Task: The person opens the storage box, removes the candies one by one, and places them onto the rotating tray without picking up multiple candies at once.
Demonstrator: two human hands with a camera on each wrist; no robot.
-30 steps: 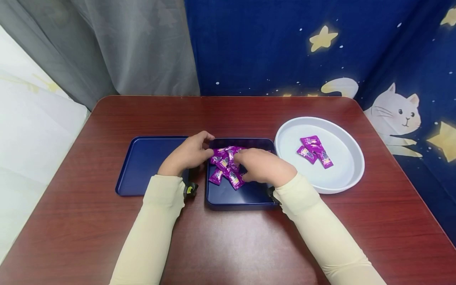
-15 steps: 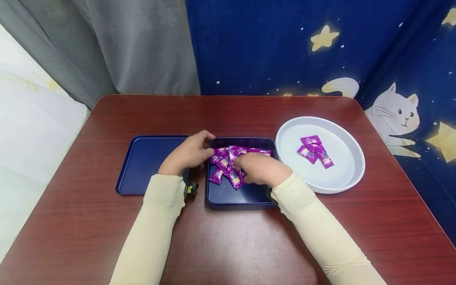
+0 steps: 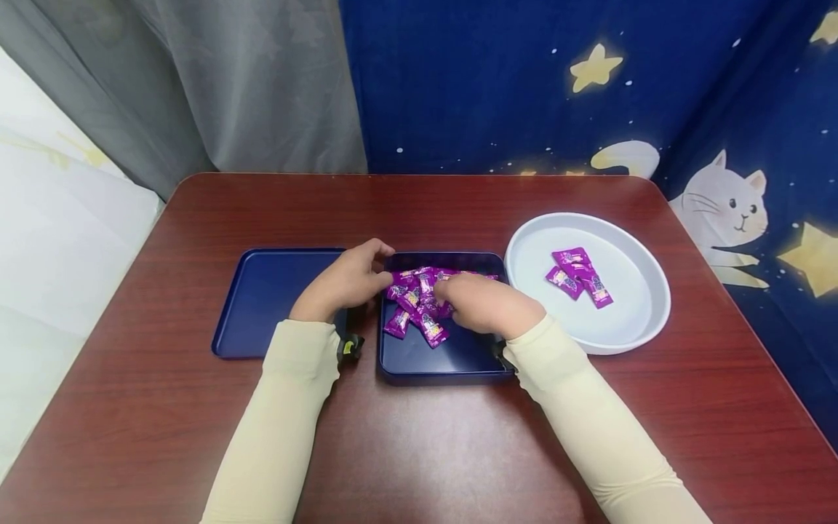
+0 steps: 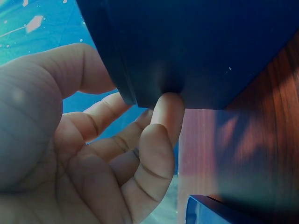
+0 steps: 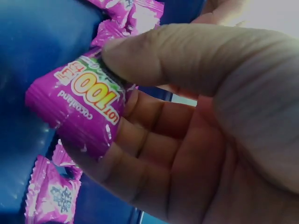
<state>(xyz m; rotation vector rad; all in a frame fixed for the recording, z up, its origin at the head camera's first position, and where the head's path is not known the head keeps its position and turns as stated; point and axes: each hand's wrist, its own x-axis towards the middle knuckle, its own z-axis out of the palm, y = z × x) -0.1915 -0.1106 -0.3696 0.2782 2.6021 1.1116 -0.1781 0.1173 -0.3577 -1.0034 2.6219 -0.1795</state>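
Observation:
A navy blue box (image 3: 445,360) holds a pile of purple wrapped candies (image 3: 419,298). My left hand (image 3: 350,280) grips its left side near the far corner; in the left wrist view the thumb lies at the rim and fingertips touch the outer wall of the box (image 4: 201,60). My right hand (image 3: 491,302) is over the box. In the right wrist view it pinches a purple wrapped candy (image 5: 84,102) between thumb and curled fingers, its printed face showing. Other candies (image 5: 53,191) lie beyond it in the box. In the head view the held candy is mostly hidden.
To the right of the box stands a round white tray (image 3: 628,327) with several purple candies (image 3: 581,276). A flat navy lid (image 3: 262,306) lies on the brown table (image 3: 419,451) at the left. Behind the table hang grey and blue curtains (image 3: 458,87).
My right hand reached into the pile with its fingers closing, then drew slightly back and to the right with a candy pinched. The left hand has stayed in place.

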